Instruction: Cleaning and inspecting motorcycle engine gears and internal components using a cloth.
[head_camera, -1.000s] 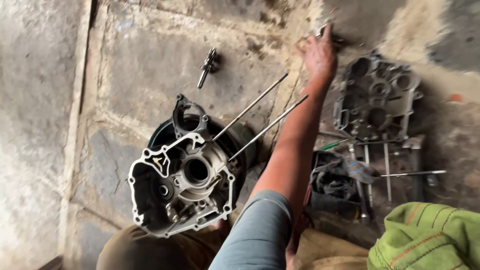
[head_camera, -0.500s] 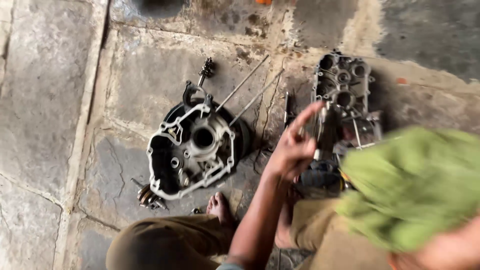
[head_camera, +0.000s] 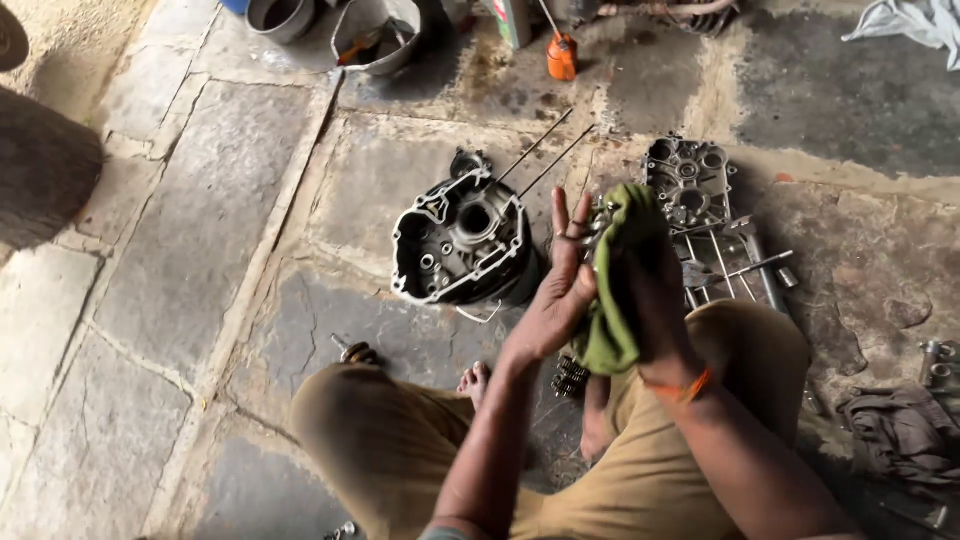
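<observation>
Rag (head_camera: 612, 290), green and crumpled, was held at chest height between both hands, above the knees and well clear of the floor. Head view: the left hand (head_camera: 562, 285) pressed its palm against the rag with fingers spread and released, so the cloth could wipe the skin. The right hand (head_camera: 655, 285) was clenched on the rag from the other side. A crankcase (head_camera: 462, 240) stood on the stone floor (head_camera: 180, 240) just ahead, open face up; a cover (head_camera: 690, 180) and tools lay to its right, within reach.
</observation>
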